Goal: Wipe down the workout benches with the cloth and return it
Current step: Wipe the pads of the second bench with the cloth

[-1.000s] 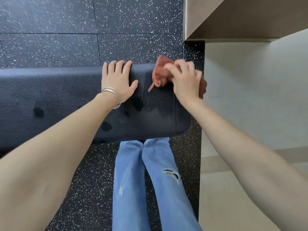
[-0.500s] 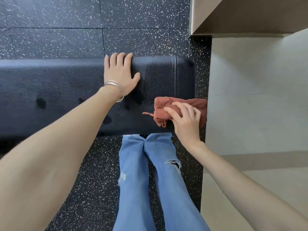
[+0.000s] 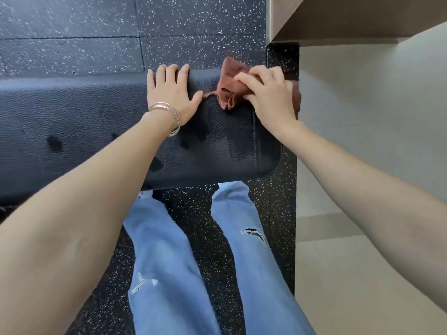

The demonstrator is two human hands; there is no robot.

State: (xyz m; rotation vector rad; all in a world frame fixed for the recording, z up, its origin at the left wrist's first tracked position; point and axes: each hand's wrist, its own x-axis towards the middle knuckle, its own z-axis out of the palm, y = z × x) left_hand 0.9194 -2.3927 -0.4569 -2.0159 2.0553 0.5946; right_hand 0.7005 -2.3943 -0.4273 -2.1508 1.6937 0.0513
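1. The rust-brown cloth [image 3: 231, 87], bunched, lies at the far right end of the black padded surface [image 3: 84, 122].
2. Right hand [image 3: 271, 95] clamps it; left hand [image 3: 173, 94] lies flat, fingers spread.
3. Speckled rubber floor [image 3: 72, 32] surrounds.

Cloth [image 3: 231, 87] under right hand [image 3: 271, 97]

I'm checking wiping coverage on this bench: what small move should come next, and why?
Probably draw the right hand and cloth back toward the near edge. The cloth sits at the far edge of the bench, and dark damp spots remain nearer the body.
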